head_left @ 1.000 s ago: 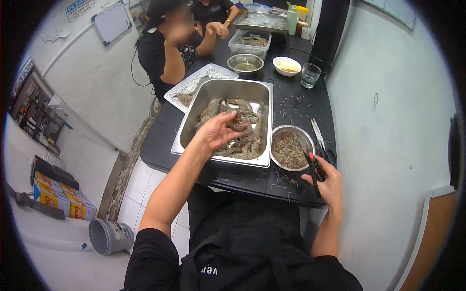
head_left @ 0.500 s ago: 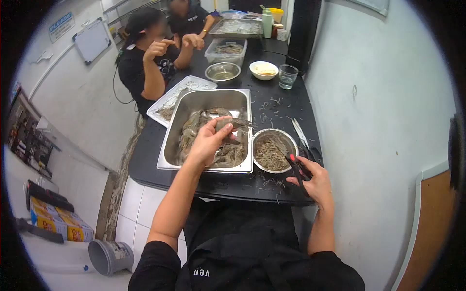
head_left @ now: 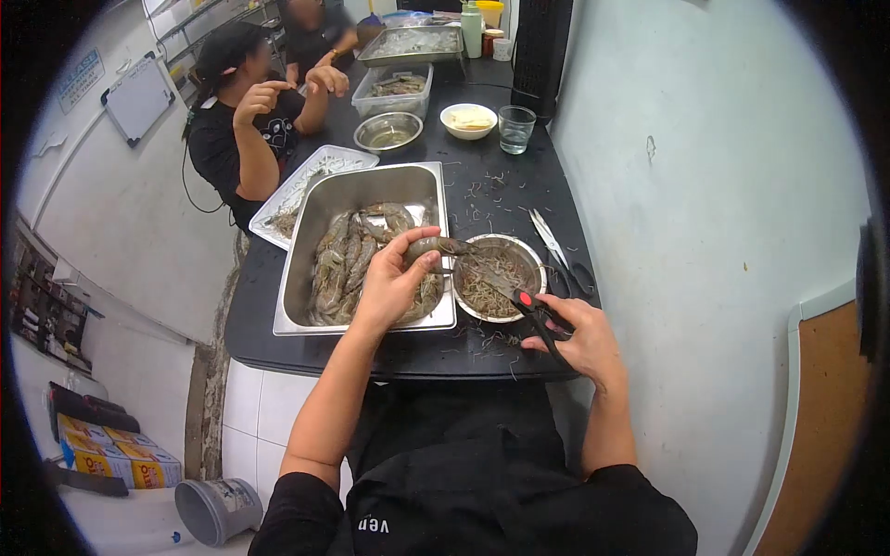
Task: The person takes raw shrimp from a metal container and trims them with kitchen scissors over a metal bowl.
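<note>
Between the thumb and fingers of my left hand is a raw grey shrimp, its head end pointing right over the round metal bowl. Black-handled scissors are in my right hand, with a red dot at the pivot. Their blades reach over the bowl toward the shrimp's head; whether they touch it I cannot tell. Thin trimmed bits fill much of the bowl. Left of it, a deep steel pan holds several whole shrimp, partly hidden behind my left hand.
A second pair of scissors lies right of the bowl. Farther back are a foil-lined tray, a metal bowl, a white bowl, a glass and a plastic tub. Two people are at the left side.
The scissors have come up and left over the bowl, close to the shrimp's head. My left hand brings the shrimp nearer the bowl. The whole view has shifted slightly.
</note>
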The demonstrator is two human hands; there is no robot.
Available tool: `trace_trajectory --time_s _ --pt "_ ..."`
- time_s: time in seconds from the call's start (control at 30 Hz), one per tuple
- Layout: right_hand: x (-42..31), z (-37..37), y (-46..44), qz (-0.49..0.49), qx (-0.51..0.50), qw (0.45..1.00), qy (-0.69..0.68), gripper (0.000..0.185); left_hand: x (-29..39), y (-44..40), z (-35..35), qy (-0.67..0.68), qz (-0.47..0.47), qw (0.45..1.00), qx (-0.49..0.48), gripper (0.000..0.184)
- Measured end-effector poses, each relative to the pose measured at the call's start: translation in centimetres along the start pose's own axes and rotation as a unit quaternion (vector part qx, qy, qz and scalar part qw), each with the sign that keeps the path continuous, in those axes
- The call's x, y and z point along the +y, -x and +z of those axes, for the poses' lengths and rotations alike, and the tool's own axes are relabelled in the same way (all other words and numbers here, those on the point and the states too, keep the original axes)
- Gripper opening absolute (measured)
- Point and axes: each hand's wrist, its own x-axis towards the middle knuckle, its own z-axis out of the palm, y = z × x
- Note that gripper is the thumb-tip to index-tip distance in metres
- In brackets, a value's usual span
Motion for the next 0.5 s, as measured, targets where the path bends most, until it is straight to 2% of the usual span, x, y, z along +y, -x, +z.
trace_trajectory --time_s 0.5 --pt "0.7 0.4 0.3 0.003 0.026 0.999 -0.024 0.067 -0.6 0.2 -0.3 -0.022 -0.01 1.0 0.004 0.026"
